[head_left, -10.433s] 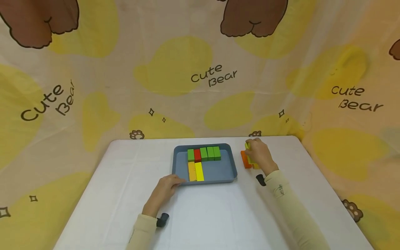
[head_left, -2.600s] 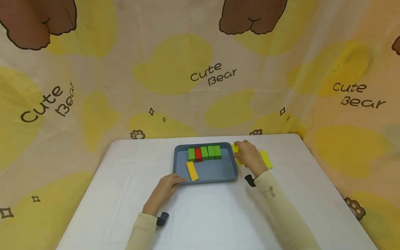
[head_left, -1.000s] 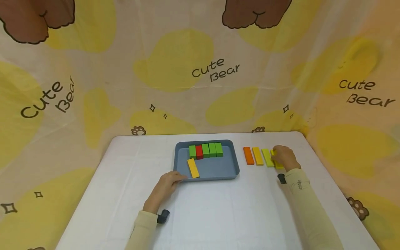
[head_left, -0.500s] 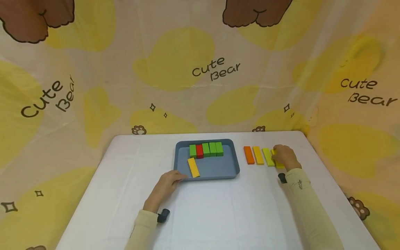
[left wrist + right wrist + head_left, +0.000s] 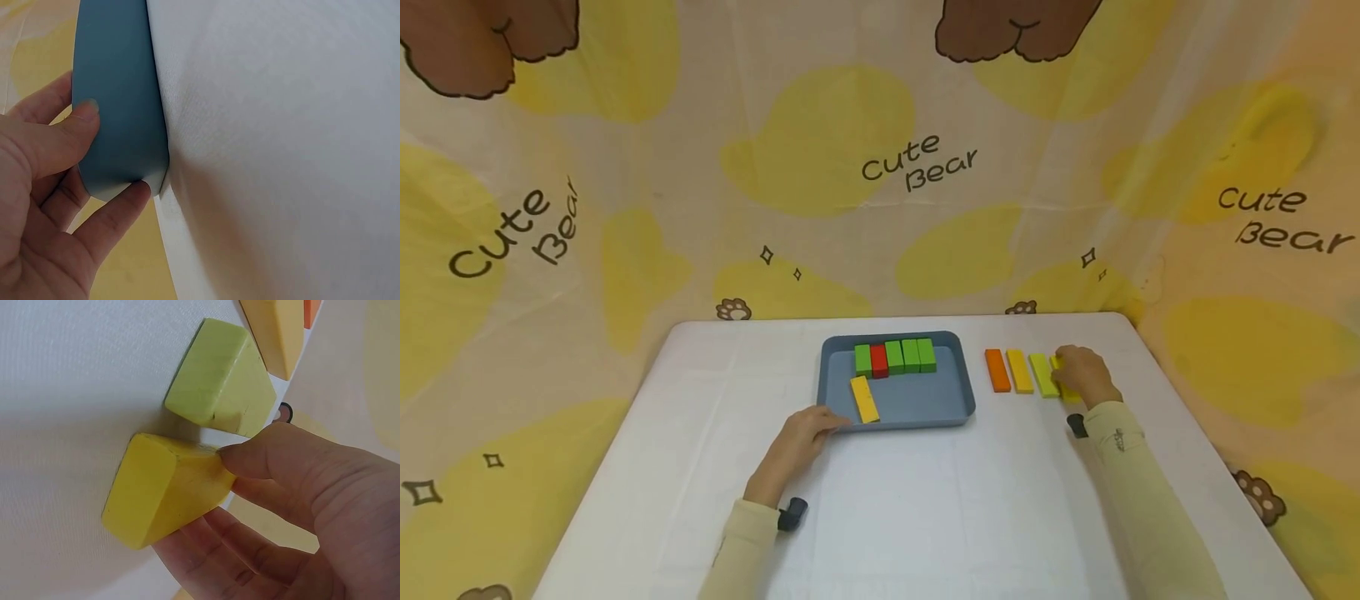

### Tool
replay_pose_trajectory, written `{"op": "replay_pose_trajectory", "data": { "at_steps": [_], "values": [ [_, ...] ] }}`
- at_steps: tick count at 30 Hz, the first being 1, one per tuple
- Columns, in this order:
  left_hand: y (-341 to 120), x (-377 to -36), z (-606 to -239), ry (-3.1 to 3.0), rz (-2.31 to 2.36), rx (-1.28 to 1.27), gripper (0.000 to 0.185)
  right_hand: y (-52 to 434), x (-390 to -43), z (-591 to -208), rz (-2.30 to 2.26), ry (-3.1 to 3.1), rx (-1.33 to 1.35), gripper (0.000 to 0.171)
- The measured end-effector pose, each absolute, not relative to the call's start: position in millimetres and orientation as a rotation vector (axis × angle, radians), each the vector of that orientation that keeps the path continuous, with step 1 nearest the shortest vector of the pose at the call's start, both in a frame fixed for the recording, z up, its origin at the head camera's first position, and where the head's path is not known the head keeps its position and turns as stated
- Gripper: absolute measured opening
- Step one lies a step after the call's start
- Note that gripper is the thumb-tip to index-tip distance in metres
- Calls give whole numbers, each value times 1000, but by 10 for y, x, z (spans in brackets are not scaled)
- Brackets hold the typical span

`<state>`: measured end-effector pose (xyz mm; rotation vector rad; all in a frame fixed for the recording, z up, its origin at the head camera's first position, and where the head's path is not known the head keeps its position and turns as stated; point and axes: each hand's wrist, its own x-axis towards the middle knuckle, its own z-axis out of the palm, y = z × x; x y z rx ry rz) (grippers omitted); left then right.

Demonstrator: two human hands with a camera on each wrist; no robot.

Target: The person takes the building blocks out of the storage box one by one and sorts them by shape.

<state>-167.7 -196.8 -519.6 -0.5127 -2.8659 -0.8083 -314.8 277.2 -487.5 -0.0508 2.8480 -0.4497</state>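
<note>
My left hand [image 5: 801,437] grips the near left corner of a blue-grey tray [image 5: 962,400]. In the left wrist view its thumb presses the outer tray wall [image 5: 119,81], with the fingers around the corner. My right hand [image 5: 1084,372] pinches a yellow block [image 5: 147,494] between thumb and fingers; the block lies on the table at the right end of a row. Beside it lie a lime-green block [image 5: 1043,375], an orange-yellow block [image 5: 1019,371] and an orange block [image 5: 997,370], spaced apart. The hand partly hides the yellow block in the head view.
Inside the tray, several green blocks [image 5: 911,356] and a red block [image 5: 879,362] stand side by side along the back. An orange-yellow block [image 5: 864,399] lies slanted in front of them. A patterned cloth [image 5: 820,150] rises behind the white table [image 5: 925,517].
Since the oldest frame, the yellow block has left the tray, and the remaining orange-yellow one has turned slanted. The blocks at right now lie spread in a row. Over the last second, both hands stay put.
</note>
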Motion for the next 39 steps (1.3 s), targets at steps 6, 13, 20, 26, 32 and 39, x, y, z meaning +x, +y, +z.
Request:
{"op": "replay_pose_trajectory", "data": {
  "at_steps": [6, 13, 20, 26, 32, 39],
  "values": [
    [-1971, -1697, -5218, -2882, -822, -521, 29, 2775, -3138, -4878, -433, 2814, -18, 53],
    [-1962, -1698, -5238, -2890, -817, -505, 30, 2774, -3122, -4874, -433, 2812, -4, 52],
    [-1962, -1687, -5214, -2880, -846, -514, 29, 2730, -3094, -4820, -436, 2903, 22, 46],
    [-1968, -1685, -5210, -2878, -820, -516, 30, 2491, -3060, -4679, -431, 2983, -7, 45],
    [-1988, -1674, -5204, -2842, -805, -535, 29, 2056, -3027, -4589, -446, 3040, -129, 42],
    [-1972, -1670, -5209, -2827, -828, -530, 29, 1376, -2998, -4635, -433, 3074, -394, 38]
  ]
}}
